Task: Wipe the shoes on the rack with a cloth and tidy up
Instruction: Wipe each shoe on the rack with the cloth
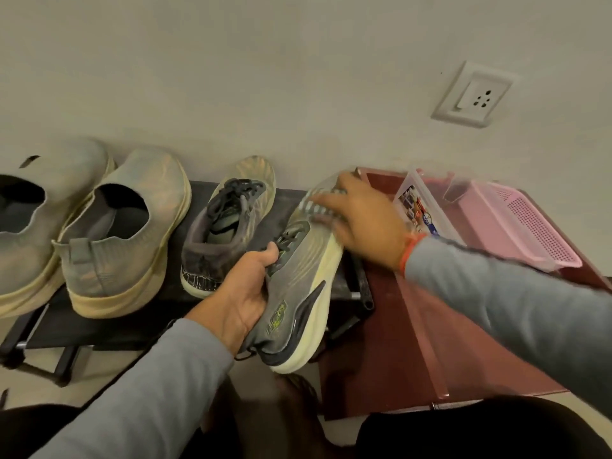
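**Dim, warm indoor light; motion blur on right side**

Light soft and even, yellowish-grey cast over the wall (265, 77). Shadows weak: faint ones under the shoes on the rack (99, 329). No glare. Right hand (361, 217) and the striped cloth (318, 202) smeared by motion blur; pink basket (526, 223) and clear box (427, 207) also soft. Left hand (241, 293) and held shoe (298, 293) fairly sharp. Wide-angle bowing at edges; wall socket (472, 94) looks skewed. Bottom of frame dark, detail lost.
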